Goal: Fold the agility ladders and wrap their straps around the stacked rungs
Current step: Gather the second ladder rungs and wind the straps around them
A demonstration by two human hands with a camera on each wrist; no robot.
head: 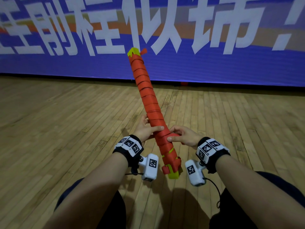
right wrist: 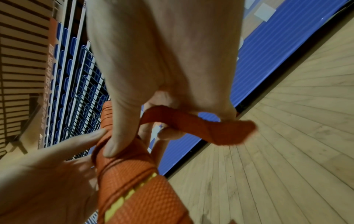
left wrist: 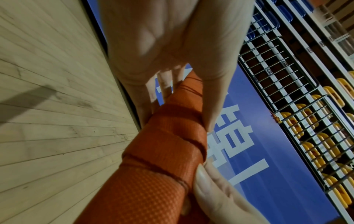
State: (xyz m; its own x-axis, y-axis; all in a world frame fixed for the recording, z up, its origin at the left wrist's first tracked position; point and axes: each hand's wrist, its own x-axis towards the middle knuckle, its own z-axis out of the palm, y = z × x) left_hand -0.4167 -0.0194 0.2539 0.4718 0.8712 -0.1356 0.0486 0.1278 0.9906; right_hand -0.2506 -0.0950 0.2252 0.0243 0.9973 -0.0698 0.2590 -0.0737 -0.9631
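A long bundle of stacked yellow rungs, wound over nearly its whole length in orange strap, is held tilted up off the floor, its far end pointing at the banner. My left hand grips the bundle from the left, thumb across the top and fingers behind. My right hand holds it just below, thumb pressed on the wrap. In the right wrist view its fingers also hold a loose loop of the orange strap. Yellow rung ends show at the top and bottom.
A wooden plank floor lies all around. A blue banner with large white characters runs along the back wall. Behind it, the wrist views show wire railings and rows of yellow and blue seats. My dark trouser legs fill the bottom.
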